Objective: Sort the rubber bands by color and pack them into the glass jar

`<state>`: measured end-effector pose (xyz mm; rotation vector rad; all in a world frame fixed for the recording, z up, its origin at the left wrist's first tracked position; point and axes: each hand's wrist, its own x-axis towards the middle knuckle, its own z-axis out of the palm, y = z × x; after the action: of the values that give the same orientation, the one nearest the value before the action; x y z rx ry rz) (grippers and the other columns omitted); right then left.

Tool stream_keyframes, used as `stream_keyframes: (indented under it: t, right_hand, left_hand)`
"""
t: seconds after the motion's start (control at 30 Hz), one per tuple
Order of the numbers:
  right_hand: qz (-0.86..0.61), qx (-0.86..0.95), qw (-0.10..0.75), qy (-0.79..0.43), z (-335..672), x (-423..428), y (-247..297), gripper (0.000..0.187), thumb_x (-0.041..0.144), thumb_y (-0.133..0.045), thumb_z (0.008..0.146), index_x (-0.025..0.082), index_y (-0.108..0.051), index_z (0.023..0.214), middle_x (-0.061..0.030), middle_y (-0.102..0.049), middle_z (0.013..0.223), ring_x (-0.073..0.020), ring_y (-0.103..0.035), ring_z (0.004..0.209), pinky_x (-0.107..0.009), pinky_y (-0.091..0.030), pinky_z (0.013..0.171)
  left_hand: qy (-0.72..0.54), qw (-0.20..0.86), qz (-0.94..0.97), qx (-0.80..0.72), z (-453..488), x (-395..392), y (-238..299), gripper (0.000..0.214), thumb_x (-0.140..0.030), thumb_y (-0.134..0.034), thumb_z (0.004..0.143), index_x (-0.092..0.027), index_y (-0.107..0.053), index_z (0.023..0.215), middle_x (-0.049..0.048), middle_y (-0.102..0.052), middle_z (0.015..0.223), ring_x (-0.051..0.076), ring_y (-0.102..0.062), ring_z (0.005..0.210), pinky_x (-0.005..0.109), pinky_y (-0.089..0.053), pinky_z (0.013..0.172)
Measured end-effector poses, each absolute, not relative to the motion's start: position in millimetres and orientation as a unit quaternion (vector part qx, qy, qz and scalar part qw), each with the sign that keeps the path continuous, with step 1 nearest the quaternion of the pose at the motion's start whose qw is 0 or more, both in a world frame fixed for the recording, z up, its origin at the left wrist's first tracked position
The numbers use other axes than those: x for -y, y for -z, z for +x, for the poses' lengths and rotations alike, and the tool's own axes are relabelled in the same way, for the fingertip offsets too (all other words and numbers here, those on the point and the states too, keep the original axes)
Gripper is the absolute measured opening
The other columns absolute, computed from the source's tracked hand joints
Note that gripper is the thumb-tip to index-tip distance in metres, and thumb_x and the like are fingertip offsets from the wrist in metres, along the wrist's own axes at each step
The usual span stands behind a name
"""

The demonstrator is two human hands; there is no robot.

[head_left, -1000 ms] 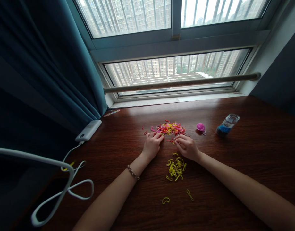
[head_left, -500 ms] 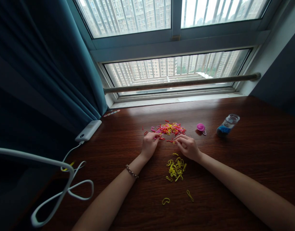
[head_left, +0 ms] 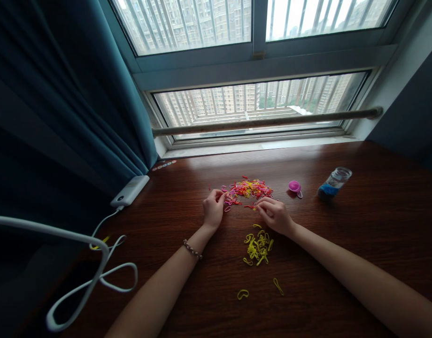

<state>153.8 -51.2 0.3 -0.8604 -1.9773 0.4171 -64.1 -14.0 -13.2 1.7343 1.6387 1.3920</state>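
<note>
A mixed heap of small pink, red and yellow elastic bands lies on the dark wooden desk. My left hand rests at the heap's left edge, fingers curled, pinching at pink bands beside it. My right hand sits at the heap's near edge, fingertips pinched on a band too small to name. Closer to me lies a separate pile of yellow bands. Two stray yellow bands lie nearer the desk's front.
A pink lid and a clear jar with blue contents stand right of the heap. A white power bank with a white cable lies at the left by the teal curtain. The window sill runs behind.
My left hand has drawn back to the left and towards me, dragging a few pink bands out of the heap. My right hand has hardly moved.
</note>
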Motion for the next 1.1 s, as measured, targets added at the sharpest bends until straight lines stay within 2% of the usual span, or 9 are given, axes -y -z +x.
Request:
stream_keyframes:
  t: [0.13, 0.27, 0.37, 0.53, 0.67, 0.8, 0.93, 1.0, 1.1]
  right_hand:
    - [-0.343, 0.803, 0.457, -0.171, 154.3, 51.7, -1.5, 0.015, 0.018, -0.047, 0.083, 0.017, -0.058, 0.073, -0.0065, -0.061, 0.080, -0.0142, -0.057, 0.072, -0.026, -0.045, 0.066]
    - [-0.346, 0.790, 0.465, -0.198, 153.1, 51.9, -2.4, 0.018, 0.023, -0.048, 0.083, 0.018, -0.059, 0.070, -0.0068, -0.062, 0.079, -0.0153, -0.058, 0.073, -0.028, -0.046, 0.068]
    - [-0.365, 0.750, 0.459, -0.306, 153.0, 49.1, -4.9, 0.023, 0.031, -0.051, 0.082, 0.016, -0.061, 0.067, -0.0058, -0.063, 0.070, -0.0149, -0.059, 0.066, -0.027, -0.047, 0.062]
    - [-0.314, 0.653, 0.261, -0.637, 162.7, 42.1, -20.7, 0.032, 0.040, -0.058, 0.076, 0.010, -0.066, 0.074, -0.0034, -0.063, 0.058, -0.0120, -0.060, 0.051, -0.021, -0.046, 0.048]
    - [-0.248, 0.650, 0.086, -0.713, 171.6, 41.3, -33.2, 0.033, 0.039, -0.063, 0.071, 0.009, -0.069, 0.086, -0.0060, -0.068, 0.070, -0.0114, -0.061, 0.051, -0.020, -0.046, 0.047]
    - [-0.285, 0.645, 0.175, -0.687, 171.7, 40.1, -30.0, 0.035, 0.041, -0.060, 0.074, 0.009, -0.069, 0.083, -0.0054, -0.067, 0.067, -0.0113, -0.062, 0.054, -0.020, -0.047, 0.050]
    - [-0.314, 0.686, 0.250, -0.607, 168.9, 34.7, -19.0, 0.036, 0.043, -0.054, 0.078, 0.009, -0.067, 0.078, -0.0047, -0.064, 0.061, -0.0123, -0.060, 0.053, -0.022, -0.047, 0.049]
    - [-0.354, 0.724, 0.334, -0.488, 166.9, 31.5, -13.5, 0.033, 0.041, -0.050, 0.082, 0.012, -0.066, 0.078, -0.0047, -0.064, 0.063, -0.0132, -0.060, 0.057, -0.025, -0.049, 0.053]
    - [-0.376, 0.785, 0.418, -0.259, 162.3, 27.8, -5.0, 0.023, 0.031, -0.047, 0.085, 0.016, -0.066, 0.087, -0.0084, -0.066, 0.086, -0.0179, -0.061, 0.082, -0.034, -0.050, 0.076]
  left_hand:
    - [-0.521, 0.242, 0.584, -0.574, -64.8, 12.1, 13.8, 0.017, -0.034, -0.047, 0.082, -0.018, -0.051, 0.079, 0.0023, -0.066, 0.067, 0.014, -0.063, 0.057, 0.022, -0.047, 0.052]
    - [-0.520, 0.227, 0.582, -0.583, -64.6, 12.8, 12.3, 0.018, -0.034, -0.045, 0.083, -0.017, -0.050, 0.079, 0.0009, -0.064, 0.063, 0.012, -0.060, 0.050, 0.021, -0.045, 0.048]
    - [-0.523, 0.223, 0.580, -0.583, -64.4, 13.3, 11.5, 0.019, -0.035, -0.045, 0.083, -0.017, -0.050, 0.079, 0.0015, -0.064, 0.065, 0.012, -0.060, 0.052, 0.021, -0.045, 0.048]
    - [-0.519, 0.201, 0.588, -0.587, -64.5, 13.5, 11.9, 0.018, -0.034, -0.047, 0.082, -0.017, -0.052, 0.079, 0.0017, -0.064, 0.067, 0.013, -0.061, 0.057, 0.021, -0.045, 0.049]
    - [-0.517, 0.205, 0.599, -0.576, -62.8, 15.2, 10.0, 0.018, -0.034, -0.049, 0.081, -0.017, -0.054, 0.081, 0.0020, -0.064, 0.070, 0.012, -0.061, 0.057, 0.021, -0.047, 0.051]
    - [-0.498, 0.228, 0.643, -0.536, -58.5, 21.8, 4.4, 0.018, -0.034, -0.051, 0.080, -0.017, -0.056, 0.081, 0.0016, -0.063, 0.068, 0.011, -0.059, 0.053, 0.021, -0.047, 0.049]
    - [-0.438, 0.161, 0.756, -0.460, -50.4, 36.8, -1.5, 0.016, -0.031, -0.052, 0.080, -0.017, -0.059, 0.076, 0.0018, -0.063, 0.064, 0.010, -0.055, 0.053, 0.022, -0.046, 0.054]
    - [-0.385, 0.103, 0.830, -0.390, -43.4, 46.9, -2.8, 0.015, -0.028, -0.050, 0.081, -0.017, -0.059, 0.075, 0.0027, -0.062, 0.064, 0.011, -0.055, 0.055, 0.023, -0.045, 0.057]
    - [-0.282, 0.011, 0.923, -0.262, -29.8, 61.8, -1.9, 0.018, -0.025, -0.044, 0.082, -0.019, -0.060, 0.074, 0.0024, -0.060, 0.059, 0.012, -0.055, 0.056, 0.025, -0.042, 0.057]
